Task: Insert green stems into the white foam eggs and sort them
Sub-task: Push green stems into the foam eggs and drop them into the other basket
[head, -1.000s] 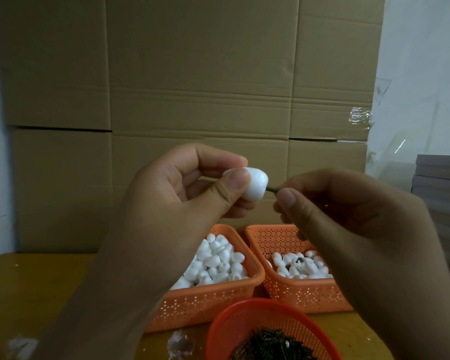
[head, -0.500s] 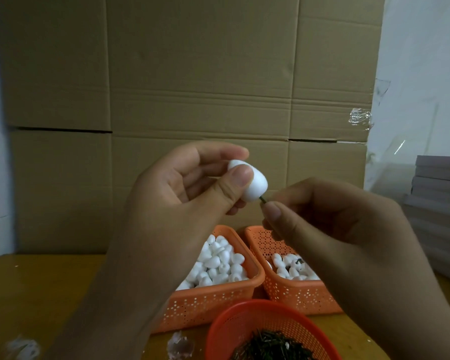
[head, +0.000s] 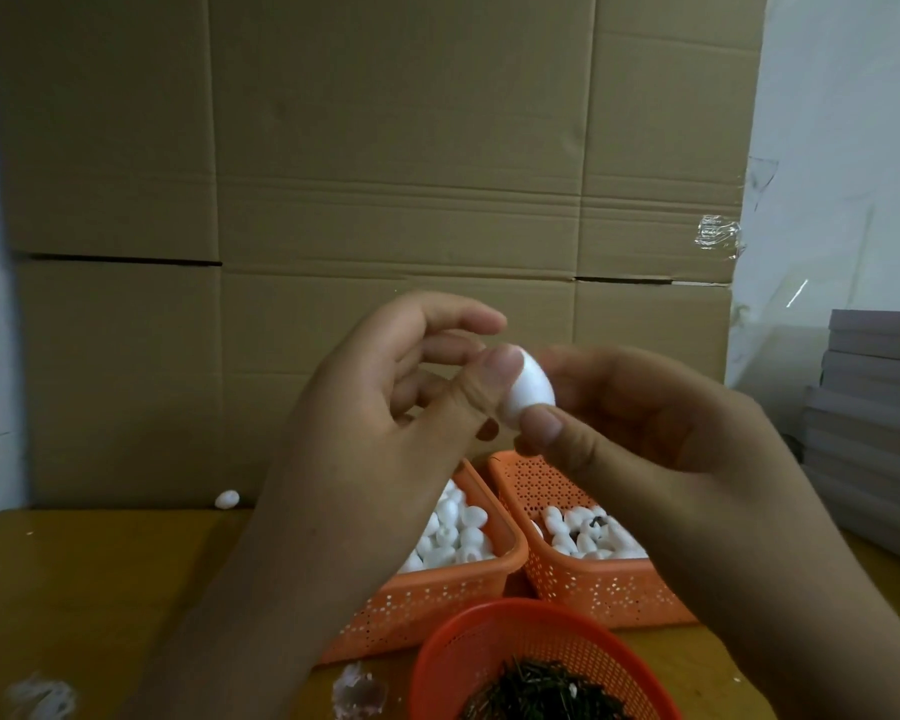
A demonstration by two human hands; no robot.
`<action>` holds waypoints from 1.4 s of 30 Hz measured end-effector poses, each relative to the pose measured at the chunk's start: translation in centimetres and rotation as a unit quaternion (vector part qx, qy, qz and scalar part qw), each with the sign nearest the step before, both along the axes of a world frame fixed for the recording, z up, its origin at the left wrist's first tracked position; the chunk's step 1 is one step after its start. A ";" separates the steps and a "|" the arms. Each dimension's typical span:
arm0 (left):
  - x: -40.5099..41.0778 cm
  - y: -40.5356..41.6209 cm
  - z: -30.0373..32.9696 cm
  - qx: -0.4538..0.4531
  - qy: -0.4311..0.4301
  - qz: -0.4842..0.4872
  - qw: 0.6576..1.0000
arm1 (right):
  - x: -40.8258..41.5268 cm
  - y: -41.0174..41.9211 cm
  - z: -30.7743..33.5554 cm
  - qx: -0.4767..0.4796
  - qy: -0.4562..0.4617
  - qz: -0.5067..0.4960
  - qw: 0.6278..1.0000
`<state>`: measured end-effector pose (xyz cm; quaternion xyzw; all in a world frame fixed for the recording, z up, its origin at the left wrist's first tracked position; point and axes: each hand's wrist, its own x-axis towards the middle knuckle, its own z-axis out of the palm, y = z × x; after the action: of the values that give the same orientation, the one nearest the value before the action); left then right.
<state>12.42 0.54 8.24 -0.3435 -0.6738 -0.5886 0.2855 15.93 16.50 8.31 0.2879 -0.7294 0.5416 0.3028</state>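
Note:
A white foam egg is held up in front of the cardboard wall. My left hand pinches it, thumb on its left side. My right hand pinches its lower right end with thumb and fingers; the green stem is hidden behind them. Below, the left orange basket holds several plain foam eggs. The right orange basket holds several eggs too, some with dark stems showing. A round red basket at the bottom centre holds a heap of green stems.
A wall of cardboard boxes stands right behind the baskets. One loose egg lies at the wall's foot on the wooden table. Grey stacked boards stand at the right. Crumpled plastic scraps lie near the front.
My right hand has moved up against the egg, and the short piece of stem seen earlier between hand and egg is no longer visible. The egg has tilted more upright.

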 end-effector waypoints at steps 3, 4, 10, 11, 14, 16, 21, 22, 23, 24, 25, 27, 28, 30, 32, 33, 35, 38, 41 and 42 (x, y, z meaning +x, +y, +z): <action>-0.3 0.0 -0.2 -0.037 -0.024 0.016 0.999 | -0.2 0.2 0.0 -0.097 -0.013 0.006 0.995; -0.3 0.0 -0.3 -0.058 -0.036 0.009 0.998 | -0.3 0.2 0.0 -0.115 -0.015 0.007 0.993; 0.3 0.8 -0.2 -0.098 -0.063 -0.071 0.991 | -0.4 0.2 -0.1 -0.144 -0.075 0.085 0.983; 0.3 0.8 -0.2 -0.091 -0.066 -0.076 0.991 | -0.4 0.1 -0.1 -0.145 -0.079 0.087 0.983; 0.2 0.6 -0.2 -0.080 -0.066 -0.064 0.993 | -0.2 0.0 -0.1 -0.148 -0.063 0.066 0.985; 0.2 0.6 -0.2 -0.078 -0.060 -0.045 0.994 | -0.1 -0.1 -0.1 -0.139 -0.040 0.047 0.988; 0.5 0.9 -0.4 -0.099 -0.032 0.008 0.995 | -0.1 0.2 0.0 -0.087 -0.012 -0.014 0.996; 0.5 1.0 -0.5 -0.097 -0.036 0.012 0.995 | 0.0 0.4 0.1 -0.069 -0.009 -0.032 0.997; 0.5 1.0 -0.5 -0.096 -0.041 0.011 0.994 | 0.1 0.6 0.1 -0.055 -0.005 -0.047 0.997; 0.5 1.0 -0.5 -0.099 -0.041 0.011 0.994 | 0.1 0.6 0.1 -0.046 -0.001 -0.059 0.997; 0.5 1.0 -0.5 -0.106 -0.035 0.016 0.994 | 0.1 0.6 0.1 -0.040 0.005 -0.070 0.997; 0.6 1.0 -0.5 -0.118 -0.015 0.033 0.992 | 0.1 0.5 0.1 -0.031 0.019 -0.085 0.996; 0.6 0.9 -0.4 -0.120 -0.011 0.039 0.992 | 0.1 0.5 0.2 -0.026 0.022 -0.083 0.996; 0.6 0.8 -0.4 -0.122 -0.009 0.039 0.992 | 0.4 0.8 0.4 -0.008 0.022 -0.071 0.997; 0.7 0.8 -0.5 -0.130 0.003 0.039 0.991 | 0.4 1.3 0.5 0.002 0.024 -0.065 0.998; 0.8 0.8 -0.5 -0.137 0.011 0.046 0.989 | 0.3 1.6 0.5 0.002 0.026 -0.065 0.998; 0.8 0.9 -0.6 -0.144 0.023 0.061 0.987 | 0.1 1.8 0.5 0.005 0.028 -0.069 0.997; 0.7 0.9 -0.7 -0.138 0.006 0.056 0.989 | 0.0 2.1 0.6 0.016 0.004 -0.044 0.999; 0.5 1.0 -0.7 -0.158 0.021 0.057 0.986 | -0.3 2.5 0.5 0.018 0.000 -0.042 0.999; 0.4 1.0 -0.7 -0.159 0.021 0.052 0.986 | -0.5 2.5 0.5 0.009 -0.001 -0.030 0.999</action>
<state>12.80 1.54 7.55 -0.3613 -0.7697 -0.4512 0.2711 15.46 19.02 8.76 0.2674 -0.7430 0.5261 0.3156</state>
